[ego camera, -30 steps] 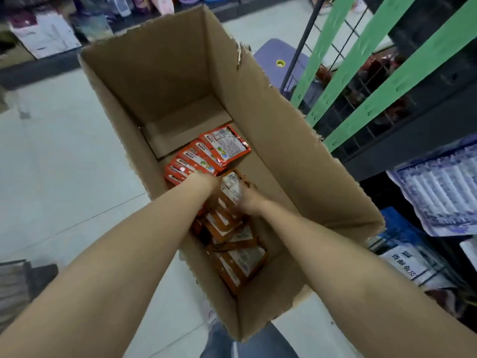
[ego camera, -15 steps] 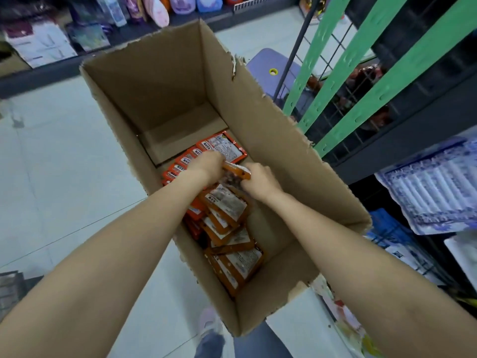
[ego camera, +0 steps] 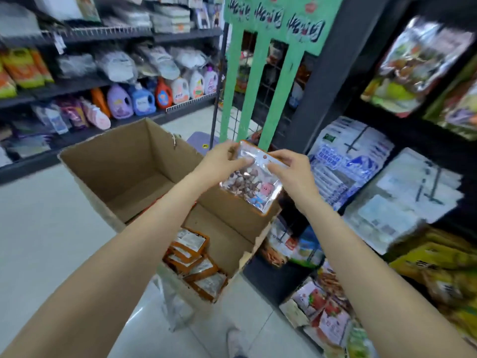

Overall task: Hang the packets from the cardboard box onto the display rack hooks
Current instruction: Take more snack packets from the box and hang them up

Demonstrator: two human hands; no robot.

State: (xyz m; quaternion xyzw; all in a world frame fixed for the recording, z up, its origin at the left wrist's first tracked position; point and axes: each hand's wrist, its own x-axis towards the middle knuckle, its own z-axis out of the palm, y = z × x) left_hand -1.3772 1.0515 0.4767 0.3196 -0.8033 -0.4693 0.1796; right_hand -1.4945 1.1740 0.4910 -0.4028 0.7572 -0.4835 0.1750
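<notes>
Both hands pinch packet top; hang hole blurred.

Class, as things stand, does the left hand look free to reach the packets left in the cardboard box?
Probably not yet: the left hand and right hand both pinch the packet above the cardboard box. The remaining packets lie uncovered below.

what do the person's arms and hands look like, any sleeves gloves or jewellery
Both forearms are bare along all that shows, with no sleeve edge in view. The left hand and right hand wear no gloves, and no ring, watch or bracelet shows at either wrist. The image is slightly blurred, so small details such as nails cannot be made out.
</notes>
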